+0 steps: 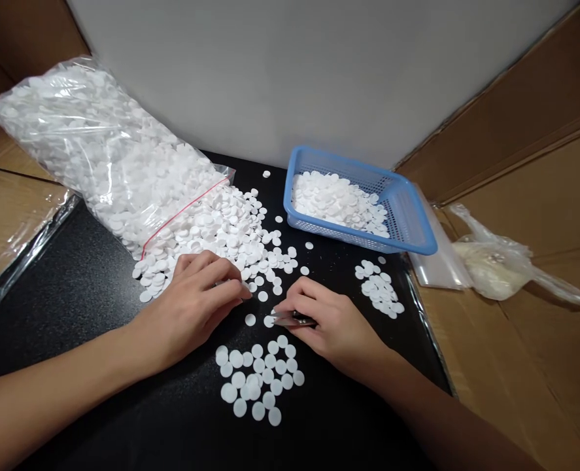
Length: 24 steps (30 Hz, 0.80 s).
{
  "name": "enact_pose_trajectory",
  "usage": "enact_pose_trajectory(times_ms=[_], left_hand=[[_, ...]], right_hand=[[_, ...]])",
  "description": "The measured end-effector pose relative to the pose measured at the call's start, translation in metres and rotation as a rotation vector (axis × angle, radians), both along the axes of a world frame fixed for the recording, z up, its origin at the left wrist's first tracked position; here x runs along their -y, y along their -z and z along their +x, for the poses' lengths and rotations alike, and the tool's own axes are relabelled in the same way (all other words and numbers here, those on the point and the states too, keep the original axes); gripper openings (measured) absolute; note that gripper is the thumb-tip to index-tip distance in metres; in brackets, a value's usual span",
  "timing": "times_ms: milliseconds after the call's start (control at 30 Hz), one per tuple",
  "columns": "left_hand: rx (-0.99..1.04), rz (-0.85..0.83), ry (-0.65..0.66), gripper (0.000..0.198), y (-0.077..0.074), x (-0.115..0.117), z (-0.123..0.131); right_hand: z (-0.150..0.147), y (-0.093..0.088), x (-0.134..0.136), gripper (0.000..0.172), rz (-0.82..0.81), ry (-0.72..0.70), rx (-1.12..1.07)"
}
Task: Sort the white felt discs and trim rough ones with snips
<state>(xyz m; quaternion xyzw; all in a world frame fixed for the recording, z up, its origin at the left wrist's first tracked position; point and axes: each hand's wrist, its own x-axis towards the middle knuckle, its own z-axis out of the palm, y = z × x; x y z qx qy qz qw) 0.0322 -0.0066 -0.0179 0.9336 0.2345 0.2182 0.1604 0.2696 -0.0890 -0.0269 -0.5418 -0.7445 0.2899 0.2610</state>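
My left hand [197, 302] rests on the black mat [74, 307], fingers curled, tips at the edge of the spilled white discs [231, 235]; whether it pinches one is hidden. My right hand [329, 324] grips a small metal tool [290, 320] whose tip touches a single disc [269, 321]. Another loose disc [250, 319] lies between the hands. A flat cluster of discs [260, 377] sits just in front of both hands.
A large clear bag [98, 150] of white discs lies open at the left. A blue basket [417, 222] with discs stands at the back right, a small pile [380, 289] beside it. Plastic bags [495, 265] lie on cardboard at the right.
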Motion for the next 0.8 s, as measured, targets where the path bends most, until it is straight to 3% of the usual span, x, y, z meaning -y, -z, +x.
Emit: enact_pose_trajectory(times_ms=[133,300,533,800], left_hand=[[0.022,-0.065,0.06,0.017,-0.003,0.002,0.0],[-0.017,-0.277,0.141,0.023,0.002,0.008,-0.002],[0.021,-0.418,0.034,0.034,0.007,0.007,-0.003],[0.056,-0.435,0.039,0.037,0.006,0.005,-0.002]], right_hand=[[-0.001,-0.004,-0.002,0.013,-0.028,0.086,-0.042],[0.002,-0.007,-0.005,0.014,-0.111,0.171,-0.029],[0.01,-0.007,-0.009,0.02,-0.089,0.271,-0.064],[0.01,-0.003,-0.007,0.024,-0.026,0.221,-0.059]])
